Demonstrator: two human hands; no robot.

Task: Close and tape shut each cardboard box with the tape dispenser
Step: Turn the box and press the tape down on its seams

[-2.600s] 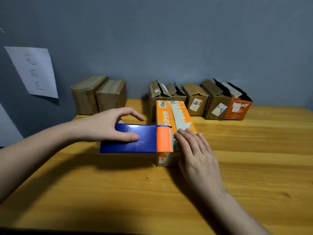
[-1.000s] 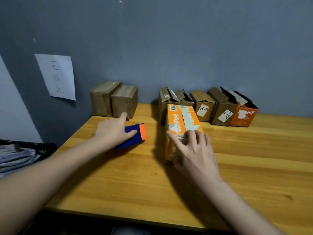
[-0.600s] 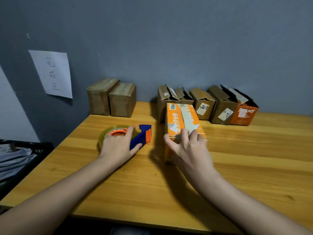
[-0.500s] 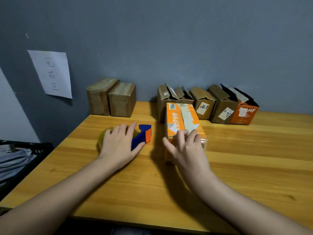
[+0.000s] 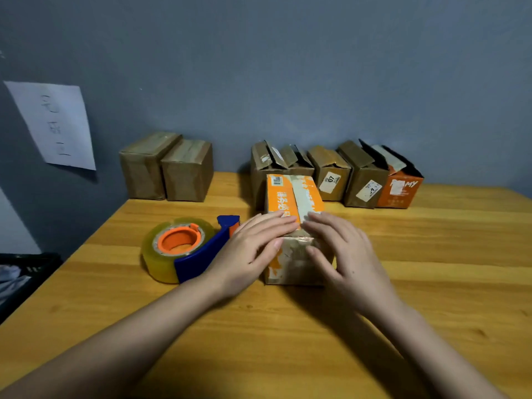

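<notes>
Two hands lie flat on the near end of the orange box point(image 5: 290, 203). This box stands on the wooden counter point(image 5: 431, 269) with its long axis running away from the camera toward the grey wall point(image 5: 288, 67). A pale strip of tape point(image 5: 302, 197) runs along that axis down the middle of its closed top. The left hand point(image 5: 253, 254) has straight fingers on the top, thumb at the near face; the right hand point(image 5: 342, 254) mirrors it, fingers straight and gripping nothing. Both hands cover the near edge of the box, so the tape's end there cannot be seen.

Just left of the box the tape dispenser point(image 5: 193, 249) lies on its side, blue body pointing toward the box, orange hub facing up inside the clear roll. The left hand hides its front tip in part.

Against the wall behind stand four boxes with loose flaps: a brown one point(image 5: 276, 168), one with a label reading "07" point(image 5: 331, 177), another labelled brown one point(image 5: 365, 182) whose print is too small to read, and an orange one point(image 5: 400, 188) marked "MY". Two closed brown boxes point(image 5: 167, 168) sit well to the left. A paper sheet point(image 5: 54, 125) on the wall bears handwriting I cannot make out. The orange box's top shows a barcode and blurred characters.
</notes>
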